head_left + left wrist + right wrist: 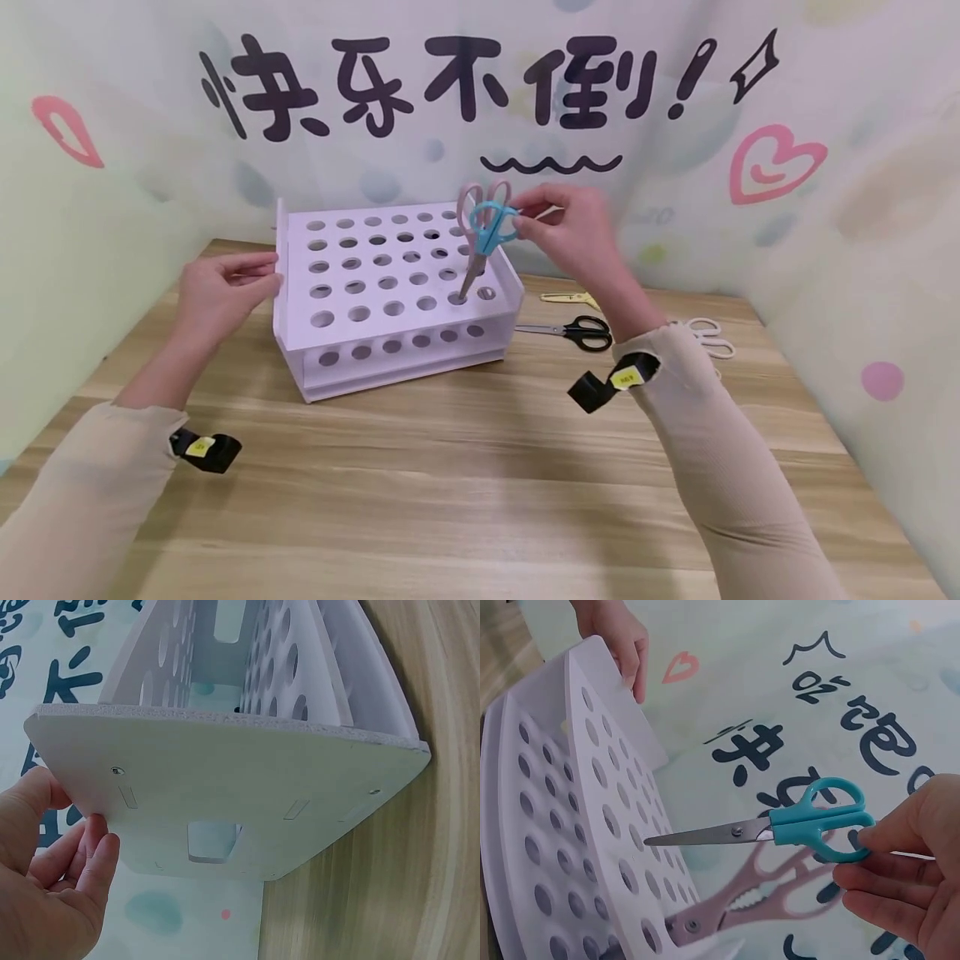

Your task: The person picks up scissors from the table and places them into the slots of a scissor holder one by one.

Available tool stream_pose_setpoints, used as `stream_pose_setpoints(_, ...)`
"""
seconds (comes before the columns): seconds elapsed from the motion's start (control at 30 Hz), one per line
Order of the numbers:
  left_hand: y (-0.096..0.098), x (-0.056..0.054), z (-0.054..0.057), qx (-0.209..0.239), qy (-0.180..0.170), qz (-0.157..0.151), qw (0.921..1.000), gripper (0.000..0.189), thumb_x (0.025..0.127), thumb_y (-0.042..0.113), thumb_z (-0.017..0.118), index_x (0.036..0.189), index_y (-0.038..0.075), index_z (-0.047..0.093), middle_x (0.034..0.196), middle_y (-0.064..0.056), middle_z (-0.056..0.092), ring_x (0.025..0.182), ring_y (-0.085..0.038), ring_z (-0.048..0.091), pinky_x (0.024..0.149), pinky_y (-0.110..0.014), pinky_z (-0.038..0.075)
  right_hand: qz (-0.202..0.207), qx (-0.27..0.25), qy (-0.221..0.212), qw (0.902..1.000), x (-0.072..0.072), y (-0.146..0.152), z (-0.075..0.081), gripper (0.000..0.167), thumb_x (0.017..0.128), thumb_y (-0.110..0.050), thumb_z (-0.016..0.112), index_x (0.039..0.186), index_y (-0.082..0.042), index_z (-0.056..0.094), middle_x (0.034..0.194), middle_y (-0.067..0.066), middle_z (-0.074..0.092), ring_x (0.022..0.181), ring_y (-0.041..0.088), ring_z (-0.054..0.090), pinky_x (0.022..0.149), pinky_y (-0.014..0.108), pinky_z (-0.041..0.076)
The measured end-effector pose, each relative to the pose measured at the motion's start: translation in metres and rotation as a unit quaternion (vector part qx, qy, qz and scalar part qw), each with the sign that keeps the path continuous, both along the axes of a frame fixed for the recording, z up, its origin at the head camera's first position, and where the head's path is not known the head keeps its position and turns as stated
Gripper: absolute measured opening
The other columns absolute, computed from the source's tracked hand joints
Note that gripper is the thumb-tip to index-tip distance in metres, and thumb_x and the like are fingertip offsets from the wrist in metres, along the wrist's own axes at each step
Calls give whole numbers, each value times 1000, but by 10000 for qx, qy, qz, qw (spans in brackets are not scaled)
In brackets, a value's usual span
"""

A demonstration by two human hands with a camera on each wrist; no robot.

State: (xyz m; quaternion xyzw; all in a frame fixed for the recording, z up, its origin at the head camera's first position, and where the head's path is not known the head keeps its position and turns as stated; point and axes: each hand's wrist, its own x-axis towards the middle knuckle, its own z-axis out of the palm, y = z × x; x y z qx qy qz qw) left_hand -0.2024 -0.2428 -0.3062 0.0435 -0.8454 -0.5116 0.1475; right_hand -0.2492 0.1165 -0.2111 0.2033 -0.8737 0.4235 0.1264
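My right hand (573,229) pinches one handle loop of a pair of blue scissors (817,821). Their blades point down at a front-right hole of the white rack (401,321), the tip close over its top panel in the right wrist view. A pair of pink scissors (772,881) stands in a hole at the rack's right end, partly behind the blue pair in the head view. With thumb and fingers, my left hand (225,296) grips the edge of the rack's left side panel (225,780), which has a rectangular cutout.
On the wooden table right of the rack lie black-handled scissors (588,333), yellow scissors (566,297) and white-handled scissors (708,329), the latter partly behind my right forearm. A printed cloth backdrop (420,158) stands close behind the rack.
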Motion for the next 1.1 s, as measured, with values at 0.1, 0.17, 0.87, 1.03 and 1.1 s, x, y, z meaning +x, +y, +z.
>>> stream_pose_setpoints(0.1,-2,0,0,-52,-26,-22,10000,43,83,20,65,118,-6,59,71,30,54,69,13,55,60,-8,45,85,23,111,9999,-6,-13,-1,17,82,-8,68,98,-4,70,90,5,65,71,14,63,69,23,51)
stream_pose_setpoints(0.17,-2,0,2,-53,-12,-16,10000,42,83,19,65,117,-5,59,72,30,54,70,13,55,60,-8,45,75,134,153,9998,-10,-20,-1,17,82,-10,68,98,-5,70,92,3,66,74,12,61,70,21,50)
stream_pose_setpoints(0.87,0,1,0,-30,-77,-25,10000,41,83,18,66,116,-5,60,80,17,59,70,9,56,60,-10,46,-474,498,117,9976,-22,-70,-10,20,86,-9,62,104,-10,70,91,1,64,79,12,55,70,17,46)
stream_pose_setpoints(1.03,-1,2,2,143,-49,-101,9998,41,83,15,64,117,-7,58,77,19,58,70,10,56,61,-9,46,-486,469,247,9974,-25,-74,-14,19,84,-7,64,102,-9,71,93,1,64,79,11,56,71,16,46)
stream_pose_setpoints(1.1,-1,2,3,122,-64,-73,9999,41,83,15,64,117,-6,59,78,18,57,71,10,56,62,-9,46,-426,447,280,9977,-26,-75,-16,18,84,-6,65,101,-8,71,92,2,63,79,12,56,70,16,47)
